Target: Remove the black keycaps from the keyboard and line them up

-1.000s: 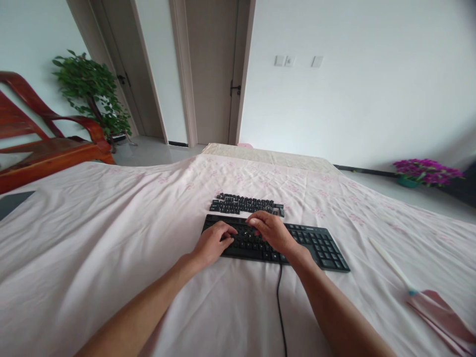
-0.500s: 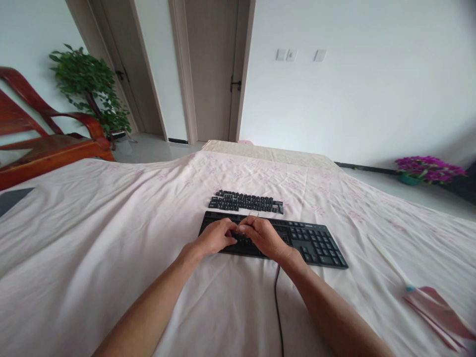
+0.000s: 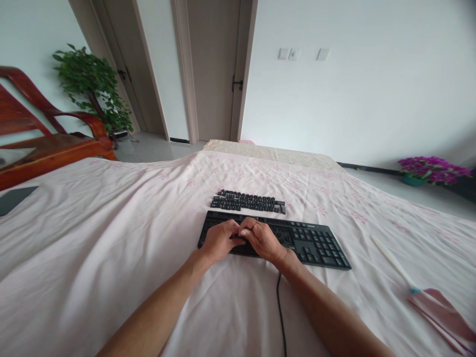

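A black keyboard (image 3: 323, 244) lies on the pink-white cloth, with keycaps on its right-hand number block and bare key sockets across much of the rest. Over its left-middle part, my left hand (image 3: 220, 239) has its fingers drawn together; whatever they pinch is hidden. Touching it at the fingertips is my right hand (image 3: 265, 240), its fingers curled closed around what looks like a wire keycap puller (image 3: 256, 218), of which only a thin bit shows above the knuckles. Just beyond the keyboard, many loose black keycaps (image 3: 247, 202) lie in rows.
A black cable (image 3: 280, 307) runs from the keyboard toward me. On the right lies a white stick with pink cloth (image 3: 439, 312). A dark flat object (image 3: 17, 199) sits at the left edge. Beyond are a wooden chair (image 3: 55, 153), a green plant (image 3: 87, 79) and purple flowers (image 3: 433, 168).
Both hands stay together over the keyboard, with the left hand slightly farther right. The wire loop that stood out above my right hand is now lower and barely visible. The view has shifted slightly.
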A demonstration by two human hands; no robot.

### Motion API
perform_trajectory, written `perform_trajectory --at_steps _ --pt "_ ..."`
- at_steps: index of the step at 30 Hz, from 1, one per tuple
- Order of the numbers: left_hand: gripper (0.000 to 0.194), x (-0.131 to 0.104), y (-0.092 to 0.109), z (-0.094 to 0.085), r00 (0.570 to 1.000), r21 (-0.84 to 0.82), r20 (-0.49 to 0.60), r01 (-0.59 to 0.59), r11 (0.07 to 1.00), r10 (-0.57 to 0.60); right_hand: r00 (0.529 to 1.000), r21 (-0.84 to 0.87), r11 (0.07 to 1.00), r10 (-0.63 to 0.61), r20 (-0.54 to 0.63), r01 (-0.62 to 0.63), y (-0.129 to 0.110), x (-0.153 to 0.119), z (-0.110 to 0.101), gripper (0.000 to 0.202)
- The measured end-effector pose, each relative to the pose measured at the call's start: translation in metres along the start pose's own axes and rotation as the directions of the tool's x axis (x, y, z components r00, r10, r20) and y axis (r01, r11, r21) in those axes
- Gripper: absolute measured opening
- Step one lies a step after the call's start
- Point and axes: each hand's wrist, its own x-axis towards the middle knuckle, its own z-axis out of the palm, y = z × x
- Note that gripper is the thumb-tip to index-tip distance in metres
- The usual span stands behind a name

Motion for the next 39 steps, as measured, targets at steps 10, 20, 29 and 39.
perform_trajectory --at_steps 10,20,29,39 --pt "0.008 -0.005 0.01 0.007 0.998 -0.022 -0.057 0.03 0.999 -0.031 0.952 0.038 0.981 -0.172 -0.252 0.188 0.016 -0.01 0.012 0.027" --pt "0.021 0.0 0.004 0.01 0.987 -0.314 -0.12 0.061 0.947 -0.103 0.913 -0.233 0.94 -0.309 -0.266 0.25 0.014 -0.011 0.011 0.019" --pt "0.047 -0.001 0.002 0.011 0.957 -0.393 -0.214 0.099 0.914 -0.195 0.984 -0.501 0.864 -0.047 -0.17 -0.045 0.001 -0.005 0.006 0.024" --pt "0.06 -0.002 -0.002 0.015 0.947 -0.421 -0.241 0.096 0.902 -0.214 0.956 -0.427 0.855 0.274 -0.107 -0.293 0.002 0.002 -0.001 0.02"
